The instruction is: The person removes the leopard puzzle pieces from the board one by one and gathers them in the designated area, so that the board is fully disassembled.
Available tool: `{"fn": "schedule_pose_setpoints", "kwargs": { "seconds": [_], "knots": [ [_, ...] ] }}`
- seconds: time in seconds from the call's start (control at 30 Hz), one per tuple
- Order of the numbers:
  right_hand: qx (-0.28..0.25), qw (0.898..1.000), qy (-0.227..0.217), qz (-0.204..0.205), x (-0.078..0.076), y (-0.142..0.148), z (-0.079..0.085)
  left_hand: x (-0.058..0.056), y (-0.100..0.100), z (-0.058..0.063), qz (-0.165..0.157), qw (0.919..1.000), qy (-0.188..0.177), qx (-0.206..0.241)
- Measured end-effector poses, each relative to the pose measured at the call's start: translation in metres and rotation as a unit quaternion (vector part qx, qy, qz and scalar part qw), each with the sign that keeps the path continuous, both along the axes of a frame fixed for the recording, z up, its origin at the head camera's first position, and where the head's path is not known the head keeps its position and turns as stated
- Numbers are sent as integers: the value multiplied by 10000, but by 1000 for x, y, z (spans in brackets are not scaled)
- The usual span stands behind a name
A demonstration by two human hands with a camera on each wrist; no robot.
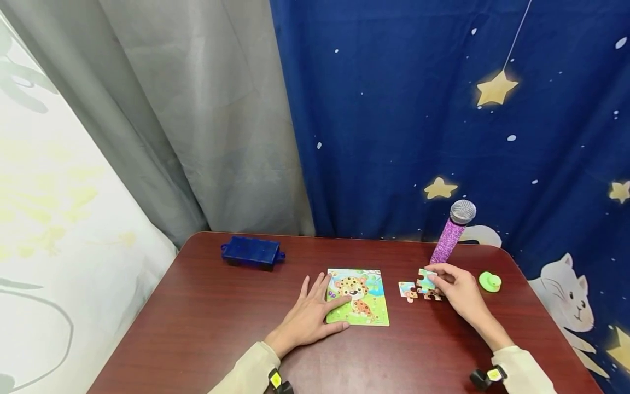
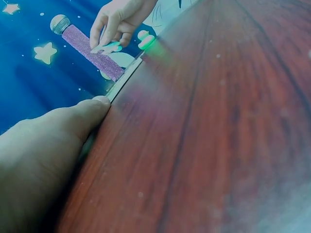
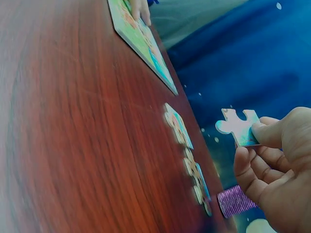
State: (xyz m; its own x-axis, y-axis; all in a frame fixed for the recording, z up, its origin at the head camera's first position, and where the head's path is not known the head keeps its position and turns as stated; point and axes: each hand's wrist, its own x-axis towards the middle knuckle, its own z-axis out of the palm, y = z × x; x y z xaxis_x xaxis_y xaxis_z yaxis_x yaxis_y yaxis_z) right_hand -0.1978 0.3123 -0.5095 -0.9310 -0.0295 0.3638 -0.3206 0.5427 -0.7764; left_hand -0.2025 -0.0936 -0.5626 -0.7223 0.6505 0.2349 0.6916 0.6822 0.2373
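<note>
My left hand rests with spread, straight fingers on the left side of a square puzzle board that shows a spotted leopard cub. To the right of the board, my right hand pinches a puzzle piece between thumb and fingers. In the right wrist view this piece is raised off the table, its knob and notches plainly visible. Below it on the table lie several other puzzle pieces, partly hidden by the right hand in the head view.
A microphone with a purple glittery handle stands behind the right hand. Farther right sits a small green duck. A dark blue box lies at the back left of the brown table. Curtains hang behind the far edge.
</note>
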Motion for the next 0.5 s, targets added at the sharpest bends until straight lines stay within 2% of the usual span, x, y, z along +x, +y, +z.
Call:
{"fn": "schedule_pose_setpoints", "kwargs": {
  "seconds": [0.2, 0.5],
  "knots": [
    [-90, 9998, -154, -31, 4, 17, 0, 1, -1, -1, -31, 10000, 17, 56],
    [233, 9986, -198, -426, 11, 38, -4, 0, -1, -1, 159, 9998, -82, 18]
  ]
}}
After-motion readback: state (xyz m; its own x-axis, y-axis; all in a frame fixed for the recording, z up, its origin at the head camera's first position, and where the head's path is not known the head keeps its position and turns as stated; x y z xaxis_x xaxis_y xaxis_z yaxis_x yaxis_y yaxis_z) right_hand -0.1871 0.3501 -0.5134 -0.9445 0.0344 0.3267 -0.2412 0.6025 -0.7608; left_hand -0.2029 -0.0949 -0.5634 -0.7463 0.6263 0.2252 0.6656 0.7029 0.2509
